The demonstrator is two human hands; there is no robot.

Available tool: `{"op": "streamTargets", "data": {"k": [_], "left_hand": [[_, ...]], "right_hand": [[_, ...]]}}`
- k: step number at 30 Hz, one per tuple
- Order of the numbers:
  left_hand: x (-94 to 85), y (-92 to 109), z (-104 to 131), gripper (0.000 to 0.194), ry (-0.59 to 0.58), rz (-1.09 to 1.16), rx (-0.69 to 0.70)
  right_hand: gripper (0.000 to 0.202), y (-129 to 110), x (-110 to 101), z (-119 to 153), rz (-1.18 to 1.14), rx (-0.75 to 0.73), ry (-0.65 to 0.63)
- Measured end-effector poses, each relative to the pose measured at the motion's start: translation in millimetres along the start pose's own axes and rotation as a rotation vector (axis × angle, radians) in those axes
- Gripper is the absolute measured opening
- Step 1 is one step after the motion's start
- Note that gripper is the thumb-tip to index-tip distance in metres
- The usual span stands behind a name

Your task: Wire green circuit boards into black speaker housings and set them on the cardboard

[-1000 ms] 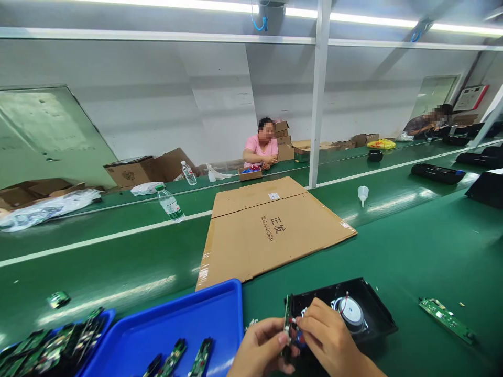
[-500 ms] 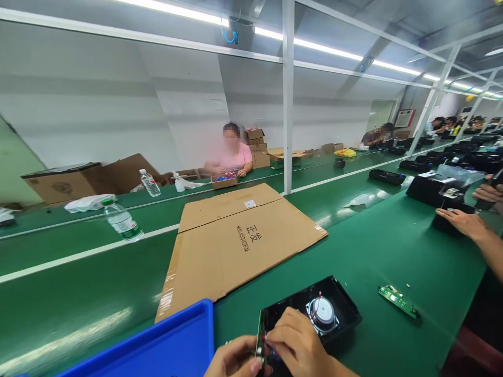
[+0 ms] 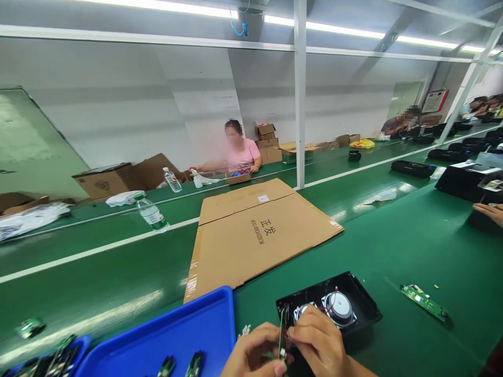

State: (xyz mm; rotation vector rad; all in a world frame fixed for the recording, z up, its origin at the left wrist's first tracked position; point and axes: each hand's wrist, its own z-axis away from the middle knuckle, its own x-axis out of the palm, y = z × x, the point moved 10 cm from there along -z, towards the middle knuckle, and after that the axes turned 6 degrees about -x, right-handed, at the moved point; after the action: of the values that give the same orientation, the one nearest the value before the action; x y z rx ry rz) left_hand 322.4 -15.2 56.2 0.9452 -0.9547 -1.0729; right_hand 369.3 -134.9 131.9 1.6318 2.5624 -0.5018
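Note:
A green circuit board (image 3: 282, 335) stands on edge in the fingers of my left hand (image 3: 257, 352). My right hand (image 3: 320, 337) is closed in a pinch at the board's right side, near a red wire; what exactly it pinches is too small to tell. Behind my hands lies an open black housing (image 3: 363, 301) with two round speakers (image 3: 338, 308), one partly covered by my right hand. Another green board (image 3: 424, 302) lies on the green table to the right.
A blue tray (image 3: 165, 335) with small boards is at front left, beside another bin of boards (image 3: 58, 361). Flat cardboard (image 3: 255, 235) lies ahead. A bottle (image 3: 152, 213) stands left. Across sits a person in pink (image 3: 245, 153); another person's hand (image 3: 489, 212) is at right.
The view has turned left, so things appear farther right and more of the blue tray shows. My hands remain at the board. The person in pink has stretched an arm out to the left.

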Motion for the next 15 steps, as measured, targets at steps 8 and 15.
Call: {"op": "streamTargets", "data": {"k": [8, 15], "left_hand": [[5.1, 13.8, 5.5, 0.027, -0.015, -0.057, 0.066], [-11.7, -9.2, -1.7, 0.021, 0.05, -0.228, 0.166]], "right_hand": [[0.018, -2.3, 0.6, 1.2, -0.053, 0.017, -0.031], [0.014, 4.0, 5.3, 3.7, 0.015, 0.055, -0.022]]}}
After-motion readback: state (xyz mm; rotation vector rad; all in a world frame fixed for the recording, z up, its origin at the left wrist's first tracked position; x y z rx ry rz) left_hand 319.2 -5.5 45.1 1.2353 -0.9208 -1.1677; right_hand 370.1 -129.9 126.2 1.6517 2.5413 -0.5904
